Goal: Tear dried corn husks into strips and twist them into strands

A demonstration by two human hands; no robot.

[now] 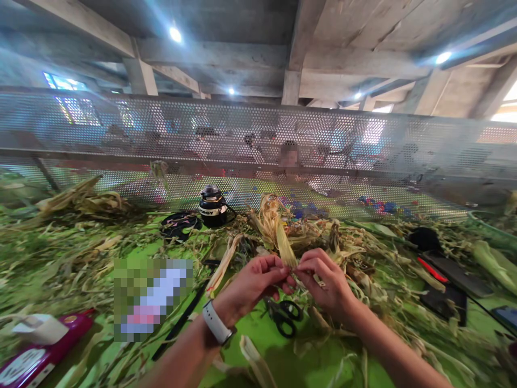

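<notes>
Between both hands a dry, pale yellow corn husk (285, 245) points up and away, its lower end pinched. My left hand (267, 276), with a white watch band on the wrist, closes its thumb and fingers on that end. My right hand (323, 272) meets it from the other side, fingertips pressed together on the same end. What lies right between the fingertips is partly hidden. Under the hands, black-handled scissors (285, 317) rest on the green tabletop (278, 358); their blades are partly covered. A bundle of dried husk (226, 264) lies left of my left hand.
Husk scraps (133, 242) litter the table. A black jar (213, 207) stands at the back before a perforated metal screen (242, 129), with people behind it. At left lies a magenta device (52, 345); at right, dark flat objects (448, 296) and a green basket rim (484, 229).
</notes>
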